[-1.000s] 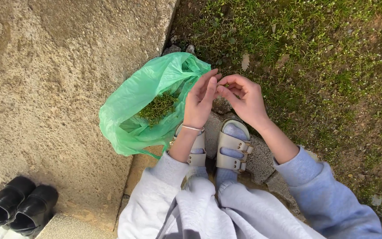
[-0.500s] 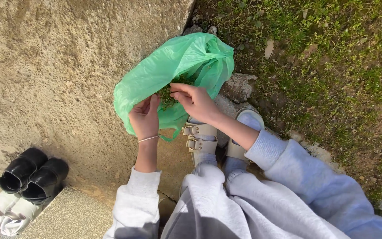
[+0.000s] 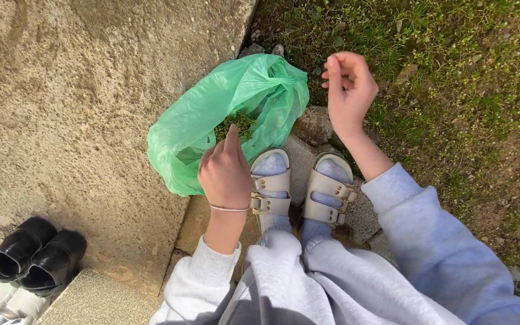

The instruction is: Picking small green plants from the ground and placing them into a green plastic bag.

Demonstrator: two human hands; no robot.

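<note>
A green plastic bag lies open on the ground, with a heap of small green plants inside. My left hand is at the bag's near edge, forefinger pointing into the opening; whether it pinches the rim is hidden. My right hand is raised over the grass to the right of the bag, fingers curled loosely, nothing visible in them. A thin bracelet circles my left wrist.
My feet in beige buckled sandals rest on grey stones beside the bag. A rough concrete slab fills the left. Another person's black shoes stand at the lower left. Grass and bare soil lie to the right.
My right hand has left the bag's opening and swung right, over the grass. My left hand has shifted along the bag's near edge. The view has moved slightly.
</note>
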